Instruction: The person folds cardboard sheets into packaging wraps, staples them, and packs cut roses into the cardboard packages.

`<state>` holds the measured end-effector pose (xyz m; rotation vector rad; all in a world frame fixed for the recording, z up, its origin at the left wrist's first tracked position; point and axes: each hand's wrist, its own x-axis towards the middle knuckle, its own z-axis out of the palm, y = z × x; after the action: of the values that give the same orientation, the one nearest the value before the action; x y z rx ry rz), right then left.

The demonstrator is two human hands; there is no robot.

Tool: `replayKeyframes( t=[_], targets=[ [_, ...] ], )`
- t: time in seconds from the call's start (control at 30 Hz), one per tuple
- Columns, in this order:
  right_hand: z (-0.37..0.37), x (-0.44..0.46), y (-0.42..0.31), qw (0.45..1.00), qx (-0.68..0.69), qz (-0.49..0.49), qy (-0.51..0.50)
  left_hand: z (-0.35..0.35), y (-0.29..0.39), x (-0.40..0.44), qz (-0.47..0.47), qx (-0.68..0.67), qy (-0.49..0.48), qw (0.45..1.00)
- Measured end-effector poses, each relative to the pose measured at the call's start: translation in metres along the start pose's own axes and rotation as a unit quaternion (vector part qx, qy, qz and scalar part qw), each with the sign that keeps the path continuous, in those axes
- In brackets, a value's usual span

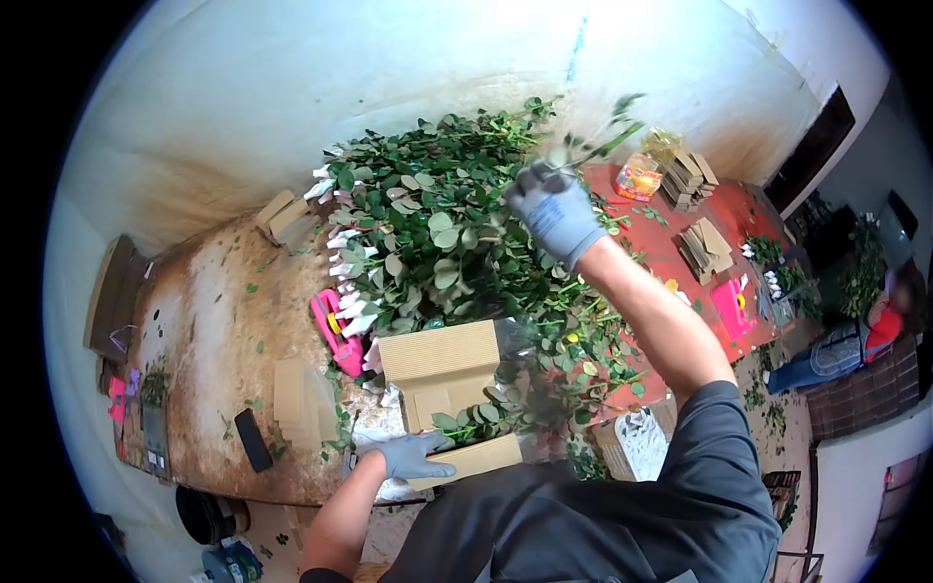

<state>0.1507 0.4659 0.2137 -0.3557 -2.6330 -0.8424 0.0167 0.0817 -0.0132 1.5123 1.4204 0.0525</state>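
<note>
My left hand (413, 457), in a grey glove, grips the near flap of a folded corrugated cardboard wrapper (437, 348), thumb outside and fingers inside. Leafy stems (481, 420) lie within the wrapper's fold. Raised over the far right of the leaf pile, my gloved right hand (556, 212) is closed on a leafy stem (614, 142), which is blurred and points up and right. A big heap of leafy cut stems (442, 219) covers the middle of the table, its white-wrapped heads (342, 255) facing left.
Left of the heap are a pink tool (336, 332), cardboard sheets (301, 403) and a black phone (253, 440). On the red tabletop (666, 257) stand cardboard stacks (688, 181), an orange-and-white box (639, 178) and a pink dispenser (731, 309). A person (855, 340) is at far right.
</note>
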Motion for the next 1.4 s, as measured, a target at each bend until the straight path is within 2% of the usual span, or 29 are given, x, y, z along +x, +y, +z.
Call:
replayKeyframes(
  t=[0.1,0.2,0.3,0.4,0.5,0.6,0.63,0.7,0.73,0.8,0.83,0.87,0.9,0.93,1.03,1.1,1.17,1.4],
  targets=[
    [-0.042,-0.006,0.018,0.994,-0.038,0.029,0.093,-0.007,0.011,-0.004,-0.045,-0.010,-0.027,0.999],
    [-0.058,-0.038,0.025,0.985,-0.011,0.081,0.149,0.000,-0.002,0.004,-0.040,-0.009,-0.031,0.999],
    [-0.047,-0.090,0.014,0.978,0.178,0.105,0.040,0.003,-0.002,0.001,0.007,0.004,0.014,1.000],
    [-0.012,-0.153,-0.019,0.948,0.288,0.107,-0.077,-0.011,0.017,-0.008,-0.020,0.003,-0.004,1.000],
    [0.039,-0.219,-0.063,0.921,0.314,0.104,-0.208,-0.003,0.010,-0.005,-0.015,0.040,0.009,0.999],
    [0.075,-0.257,-0.101,0.884,0.292,0.112,-0.347,-0.014,0.023,-0.011,-0.046,0.025,-0.014,0.999],
    [0.078,-0.263,-0.105,0.882,0.295,0.113,-0.350,-0.018,0.027,-0.012,-0.048,0.025,-0.019,0.998],
    [0.077,-0.267,-0.117,0.870,0.094,-0.005,-0.484,-0.023,0.034,-0.013,-0.076,0.031,-0.044,0.996],
    [0.067,-0.257,-0.126,0.860,0.036,0.003,-0.509,-0.023,0.034,-0.013,-0.077,0.029,-0.047,0.995],
    [0.036,-0.216,-0.134,0.831,0.047,0.011,-0.554,-0.022,0.034,-0.012,-0.084,0.054,-0.040,0.994],
    [0.024,-0.202,-0.142,0.862,0.102,0.033,-0.495,-0.023,0.035,-0.013,-0.085,0.052,-0.043,0.994],
    [0.002,-0.173,-0.145,0.847,0.172,0.008,-0.503,-0.023,0.036,-0.014,-0.077,0.042,-0.035,0.996],
    [-0.007,-0.166,-0.155,0.877,0.254,-0.043,-0.405,-0.023,0.036,-0.014,-0.068,0.032,-0.027,0.997],
    [0.009,-0.171,-0.175,0.886,0.358,-0.061,-0.289,-0.023,0.036,-0.013,-0.068,0.030,-0.030,0.997],
    [0.029,-0.141,-0.236,0.879,0.420,-0.089,-0.210,-0.018,0.031,-0.012,-0.053,0.027,-0.017,0.998],
    [0.066,-0.137,-0.276,0.890,0.396,-0.107,-0.199,-0.013,0.023,-0.009,-0.043,0.020,-0.008,0.999],
    [0.079,-0.133,-0.298,0.889,0.373,-0.099,-0.245,-0.019,0.033,-0.012,-0.049,0.004,-0.009,0.999],
    [0.082,-0.134,-0.300,0.819,0.436,-0.157,-0.339,-0.010,0.023,-0.010,-0.030,-0.049,0.001,0.998]
  ],
)
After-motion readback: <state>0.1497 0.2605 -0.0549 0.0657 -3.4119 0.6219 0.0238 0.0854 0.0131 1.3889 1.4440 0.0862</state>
